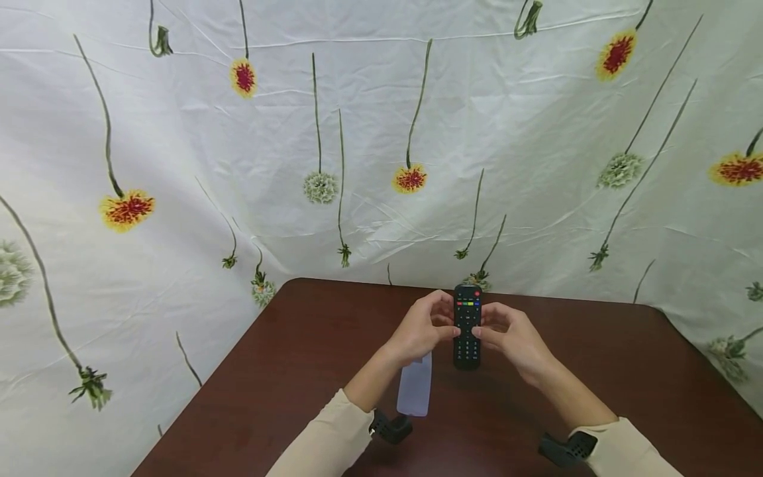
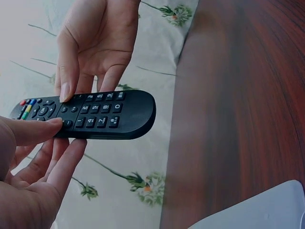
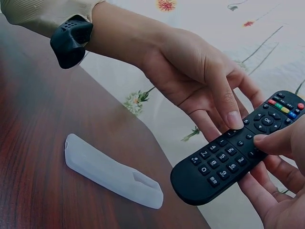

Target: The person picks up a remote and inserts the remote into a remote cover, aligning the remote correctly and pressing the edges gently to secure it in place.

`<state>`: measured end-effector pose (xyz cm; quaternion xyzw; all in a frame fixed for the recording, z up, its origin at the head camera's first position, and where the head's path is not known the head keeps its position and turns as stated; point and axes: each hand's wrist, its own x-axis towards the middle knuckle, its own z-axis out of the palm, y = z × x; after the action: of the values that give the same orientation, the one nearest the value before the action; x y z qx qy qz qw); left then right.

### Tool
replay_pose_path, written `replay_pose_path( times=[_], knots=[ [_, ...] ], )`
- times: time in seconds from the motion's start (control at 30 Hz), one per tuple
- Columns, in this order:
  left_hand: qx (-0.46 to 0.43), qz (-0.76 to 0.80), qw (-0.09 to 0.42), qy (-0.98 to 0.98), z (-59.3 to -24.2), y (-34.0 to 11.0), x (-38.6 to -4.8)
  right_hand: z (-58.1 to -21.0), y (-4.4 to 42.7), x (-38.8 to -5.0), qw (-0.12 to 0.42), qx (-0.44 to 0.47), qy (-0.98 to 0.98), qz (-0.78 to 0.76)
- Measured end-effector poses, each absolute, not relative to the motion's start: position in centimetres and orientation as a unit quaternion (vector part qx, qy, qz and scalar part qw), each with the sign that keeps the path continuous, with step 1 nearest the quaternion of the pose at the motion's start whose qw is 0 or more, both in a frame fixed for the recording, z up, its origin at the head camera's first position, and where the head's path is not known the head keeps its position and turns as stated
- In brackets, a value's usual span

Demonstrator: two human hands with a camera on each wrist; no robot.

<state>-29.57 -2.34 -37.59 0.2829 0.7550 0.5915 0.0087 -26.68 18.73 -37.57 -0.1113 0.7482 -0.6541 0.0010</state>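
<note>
A black remote control (image 1: 467,358) with white keys and a few coloured buttons is held upright above the table, its key side towards the head camera. The left hand (image 1: 419,329) grips its left edge, thumb on the front and fingers behind. On the opposite edge the right hand (image 1: 520,341) pinches it the same way. In the left wrist view the remote (image 2: 136,114) lies between both thumbs. A whitish translucent sleeve (image 3: 112,174) lies on the table, below the left hand in the head view.
The dark reddish-brown table (image 1: 286,371) has rounded far corners. Behind it hangs a white cloth (image 1: 369,146) printed with flowers and stems. Black devices are strapped at both wrists, over or beside the cream sleeves (image 1: 328,437).
</note>
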Motion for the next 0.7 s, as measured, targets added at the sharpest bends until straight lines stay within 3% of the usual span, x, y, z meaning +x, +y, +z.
replay_pose_path(
  times=[0.27,0.7],
  knots=[
    [0.304,0.568,-0.01,0.765,-37.42,-2.67,-29.6,-37.35,18.64,-26.49,-0.003,-0.131,0.758,-0.638],
    [0.345,0.521,-0.067,0.778,-37.5,-2.82,-29.62,-37.75,18.89,-26.48,-0.061,-0.177,0.8,-0.569]
  ],
)
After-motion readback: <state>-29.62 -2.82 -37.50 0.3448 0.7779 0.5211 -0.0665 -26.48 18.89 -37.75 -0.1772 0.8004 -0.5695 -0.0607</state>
